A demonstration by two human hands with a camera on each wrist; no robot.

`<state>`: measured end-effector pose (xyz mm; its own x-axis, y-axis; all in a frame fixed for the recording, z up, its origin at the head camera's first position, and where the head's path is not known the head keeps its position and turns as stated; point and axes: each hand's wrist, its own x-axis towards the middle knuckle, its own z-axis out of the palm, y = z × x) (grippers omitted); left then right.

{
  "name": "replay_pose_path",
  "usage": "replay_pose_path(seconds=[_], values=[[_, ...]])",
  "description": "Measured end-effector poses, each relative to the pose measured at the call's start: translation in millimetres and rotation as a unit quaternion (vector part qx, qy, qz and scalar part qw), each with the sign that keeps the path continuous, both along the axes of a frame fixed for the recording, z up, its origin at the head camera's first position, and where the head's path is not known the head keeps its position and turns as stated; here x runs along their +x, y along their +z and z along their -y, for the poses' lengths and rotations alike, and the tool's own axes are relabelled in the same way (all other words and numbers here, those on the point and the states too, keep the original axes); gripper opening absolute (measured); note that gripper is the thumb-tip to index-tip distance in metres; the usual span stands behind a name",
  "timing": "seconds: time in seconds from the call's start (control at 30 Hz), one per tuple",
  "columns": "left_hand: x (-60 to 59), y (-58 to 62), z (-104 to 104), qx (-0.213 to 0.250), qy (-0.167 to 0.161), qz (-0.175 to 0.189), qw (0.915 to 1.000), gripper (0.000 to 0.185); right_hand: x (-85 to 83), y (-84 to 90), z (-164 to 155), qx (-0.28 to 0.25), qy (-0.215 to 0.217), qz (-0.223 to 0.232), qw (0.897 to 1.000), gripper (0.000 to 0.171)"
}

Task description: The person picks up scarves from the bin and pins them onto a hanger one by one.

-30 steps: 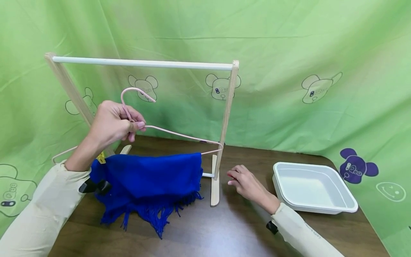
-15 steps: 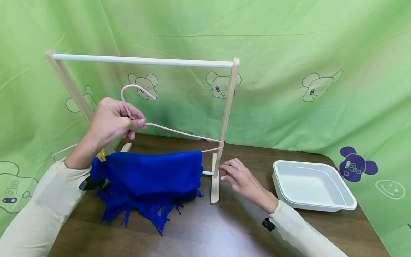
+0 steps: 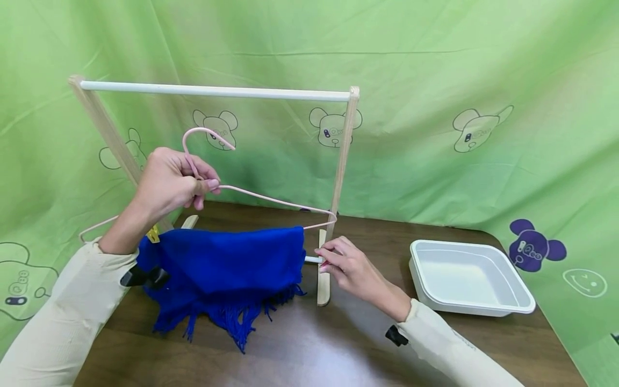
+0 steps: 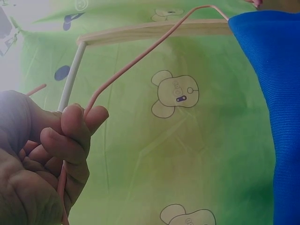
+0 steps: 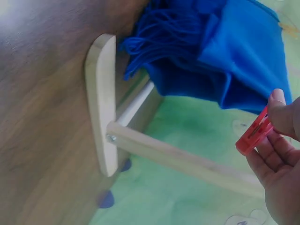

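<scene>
My left hand [image 3: 166,180] pinches a pink wire hanger [image 3: 271,201] just below its hook. A blue fringed scarf [image 3: 232,263] hangs folded over the hanger's lower bar, its fringe down by the table. At the scarf's left end sits a yellow clothespin [image 3: 153,234], partly hidden by my left wrist. My right hand [image 3: 355,271] pinches a red clothespin [image 5: 255,131] between thumb and fingers. In the right wrist view the clothespin is close to the scarf's edge. The head view shows that hand at the rack's right post, right of the scarf.
A wooden rack [image 3: 342,156] with a white top rail [image 3: 217,91] stands behind the scarf, its right foot [image 3: 324,290] on the brown table [image 3: 290,344]. A white plastic tub [image 3: 420,279] is at the right. Green printed cloth [image 3: 411,64] encloses the back and sides.
My right hand has moved left with the red clothespin, from right of the rack's post toward the scarf's right end. The left hand and hanger stay almost still.
</scene>
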<state>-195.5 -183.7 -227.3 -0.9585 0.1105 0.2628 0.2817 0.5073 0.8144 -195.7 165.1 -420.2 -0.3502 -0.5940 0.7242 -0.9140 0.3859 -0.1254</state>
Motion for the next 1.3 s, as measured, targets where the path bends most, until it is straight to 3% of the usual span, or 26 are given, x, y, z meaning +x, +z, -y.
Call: replay_pose_path(seconds=[0.07,0.23,0.53,0.87,1.07,1.23,1.3], values=[[0.1,-0.3,1,-0.003,-0.002,-0.001,1.0,0.006,0.2,2.2,5,-0.004,0.009,-0.009,1.0,0.023],[0.7,-2.2,1,-0.004,-0.012,0.003,0.9999,0.006,1.0,7.7,18,-0.021,0.034,-0.026,0.999,0.04],[0.0,-4.7,0,-0.012,-0.02,-0.002,0.9997,0.006,2.0,23.9,41,-0.04,0.058,-0.036,0.997,0.028],[0.5,-4.9,0,-0.013,-0.024,-0.003,0.9996,0.004,-0.8,43.5,63,-0.052,0.07,-0.064,0.994,0.026],[1.1,-4.5,-1,-0.016,-0.022,0.003,0.9996,0.005,-6.2,47.8,73,-0.081,0.068,-0.081,0.991,0.036],[1.6,-3.5,-1,-0.015,-0.023,0.003,0.9996,0.005,-9.4,49.5,78,-0.103,0.069,-0.074,0.99,0.024],[1.9,-3.1,-1,-0.014,-0.023,0.004,0.9996,0.005,-9.9,50.0,80,-0.108,0.068,-0.067,0.99,0.027]])
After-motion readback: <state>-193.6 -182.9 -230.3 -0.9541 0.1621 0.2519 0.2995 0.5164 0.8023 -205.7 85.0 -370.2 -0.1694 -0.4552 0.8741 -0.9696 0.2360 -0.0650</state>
